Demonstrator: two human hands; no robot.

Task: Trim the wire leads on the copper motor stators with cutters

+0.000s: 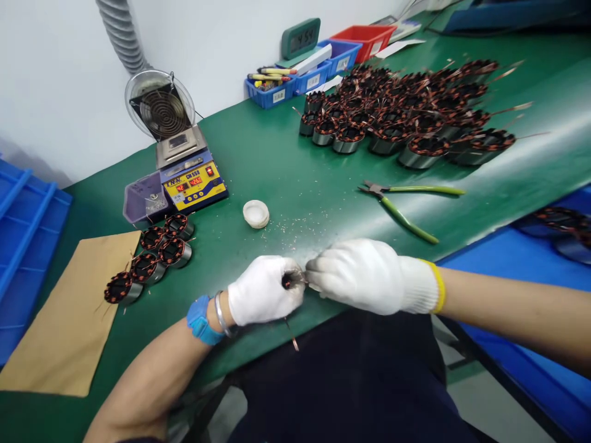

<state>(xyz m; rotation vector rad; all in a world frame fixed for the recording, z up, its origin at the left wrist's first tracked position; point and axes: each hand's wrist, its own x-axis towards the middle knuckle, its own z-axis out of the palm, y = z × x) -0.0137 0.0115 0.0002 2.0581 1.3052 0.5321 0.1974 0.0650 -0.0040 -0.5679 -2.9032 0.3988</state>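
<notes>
My left hand [268, 289], in a white glove, is wrapped round a copper-wound stator [287, 282] near the front edge of the green table. Most of the stator is hidden by the glove, and a copper lead hangs out below it. My right hand [355, 277], also gloved, has its fingers pressed together against the left fingertips at the stator's side. What the right fingertips pinch is too small to name. Green-handled cutters [401, 215] lie opened beyond my right hand. A small white round dish [256, 213] stands beyond my left hand.
Several stators [392, 117] stand in rows at the back right, and several more [148, 264] at the left by a brown sheet [64, 314]. A yellow-fronted solder pot unit [194, 184] stands back left. Blue bins [270, 92], a red bin [362, 42] and a clock [301, 39] line the wall.
</notes>
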